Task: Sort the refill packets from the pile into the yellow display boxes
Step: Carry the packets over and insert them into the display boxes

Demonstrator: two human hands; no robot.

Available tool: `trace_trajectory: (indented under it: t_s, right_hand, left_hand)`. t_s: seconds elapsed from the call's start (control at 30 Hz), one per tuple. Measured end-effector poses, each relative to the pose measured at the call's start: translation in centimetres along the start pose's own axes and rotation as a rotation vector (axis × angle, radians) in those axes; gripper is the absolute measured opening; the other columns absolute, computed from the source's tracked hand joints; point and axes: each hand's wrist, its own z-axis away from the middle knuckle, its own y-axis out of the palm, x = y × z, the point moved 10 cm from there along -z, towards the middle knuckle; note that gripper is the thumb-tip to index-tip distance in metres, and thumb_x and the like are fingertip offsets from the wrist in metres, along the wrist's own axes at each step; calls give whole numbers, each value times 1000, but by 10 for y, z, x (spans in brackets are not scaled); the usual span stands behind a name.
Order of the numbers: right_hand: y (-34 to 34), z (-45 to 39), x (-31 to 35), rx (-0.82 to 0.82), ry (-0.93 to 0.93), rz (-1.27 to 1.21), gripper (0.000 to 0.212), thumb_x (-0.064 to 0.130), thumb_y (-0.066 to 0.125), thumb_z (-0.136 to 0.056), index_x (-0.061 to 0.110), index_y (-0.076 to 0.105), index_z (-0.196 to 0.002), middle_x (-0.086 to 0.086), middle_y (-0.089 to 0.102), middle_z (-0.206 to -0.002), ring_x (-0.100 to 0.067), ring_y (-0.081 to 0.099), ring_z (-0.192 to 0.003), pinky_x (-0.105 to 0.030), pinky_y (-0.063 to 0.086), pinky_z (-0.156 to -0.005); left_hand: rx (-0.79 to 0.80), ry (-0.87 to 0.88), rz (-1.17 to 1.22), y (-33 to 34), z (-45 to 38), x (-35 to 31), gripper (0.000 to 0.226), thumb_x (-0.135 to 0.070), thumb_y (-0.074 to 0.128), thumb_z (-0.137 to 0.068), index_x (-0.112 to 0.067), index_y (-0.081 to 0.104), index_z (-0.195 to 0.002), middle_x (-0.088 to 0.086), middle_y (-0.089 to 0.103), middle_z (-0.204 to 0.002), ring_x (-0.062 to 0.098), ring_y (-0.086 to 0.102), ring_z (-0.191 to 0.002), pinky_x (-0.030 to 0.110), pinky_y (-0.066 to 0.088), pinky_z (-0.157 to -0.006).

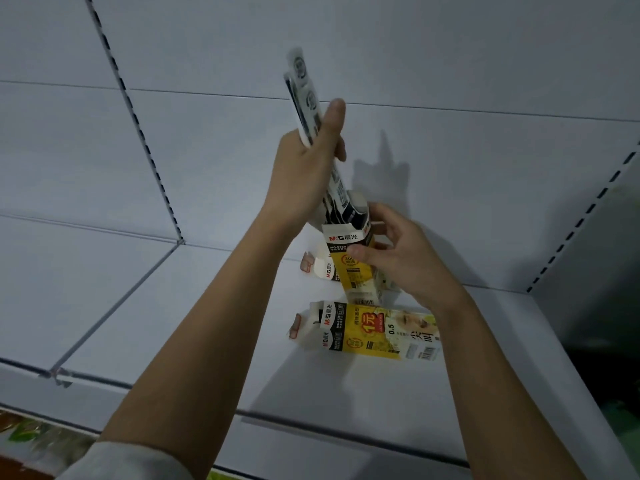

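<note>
Close to the camera, a pale sleeve [114,460] covers the lower part of the left arm, and both bare arms reach up over a white shelf [166,317].

On the shelf, nearest of the boxes, a yellow display box [377,332] lies flat on its side. Its open white end points left. The right arm crosses over its right end and hides that part.

A bit farther, the right hand [401,256] holds a second yellow display box [356,265] up, tilted, with its open top upward. The thumb presses on the front of the box and the other fingers curl round its far side.

Just left of that box, a third yellow box [323,268] lies on the shelf. Most of it is hidden behind the left arm and the held box, so only its white open end shows.

Higher up, the left hand [304,171] grips a bunch of refill packets [304,95]. The fingers are closed tight round the bunch, with the thumb lying straight up along it. The packets are long, thin and black and white. Their lower ends go down into the open top of the held box. Their upper ends are blurry, so the print cannot be read. How many packets there are is hard to tell.

Behind it all stands the white back wall [450,64] of the shelf, with dark slotted rails [138,126] running up it, and the shadows of the hands fall on it.
</note>
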Motion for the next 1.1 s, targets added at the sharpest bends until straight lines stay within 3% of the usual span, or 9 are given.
trace_trajectory:
  t_s: [0.23,0.37,0.67,0.73,0.83,1.0,1.1]
  right_hand:
    - [0,-2,-3,-4,-3,17,58,17,81,-81,34,58,-132,20,66,-121,-6,56,-120,-46,46,-107]
    - [-1,-2,-5,-1,5,20,56,20,80,-81,41,58,-128,23,65,-121,-6,54,-122,-50,43,-108]
    - [-5,-1,-12,-9,26,-33,52,17,78,-84,37,57,-128,20,65,-121,-9,56,-121,-47,48,-104]
    - [-8,-2,-15,-16,39,-61,51,16,78,-84,37,59,-126,19,66,-119,-9,56,-120,-46,50,-103]
    - [-9,-2,-14,-7,37,-61,46,16,77,-85,38,60,-122,19,67,-116,-8,57,-118,-45,51,-101]
    - [-15,-2,-17,-16,47,-68,44,18,79,-84,37,61,-120,14,68,-114,-8,59,-114,-46,54,-96]
    - [-19,-1,-17,-30,51,-71,42,20,79,-83,37,62,-118,12,69,-113,-11,59,-114,-49,55,-94]
  left_hand:
    - [-10,30,-142,-1,0,8,22,-36,65,-93,-19,63,-79,-6,66,-79,5,68,-72,23,58,-66]
    - [-64,22,-220,-3,-1,7,29,-33,72,-87,-5,64,-94,4,70,-88,13,71,-76,28,61,-64]
    - [-131,2,-282,6,7,-1,27,-33,73,-87,-13,57,-97,-2,66,-90,18,70,-81,30,61,-67]
    - [-112,42,-327,16,8,-6,25,-30,72,-87,-14,56,-94,1,65,-91,21,69,-83,34,61,-70]
    - [-41,37,-403,35,13,2,23,-29,70,-88,-18,50,-86,-11,52,-71,21,66,-78,38,60,-69]
    - [75,-21,-477,55,13,15,33,-38,72,-86,-20,47,-94,-4,56,-87,23,66,-84,42,60,-74]
    - [178,-22,-496,65,9,16,37,-49,72,-85,-20,51,-92,-6,58,-83,18,65,-75,41,61,-72]
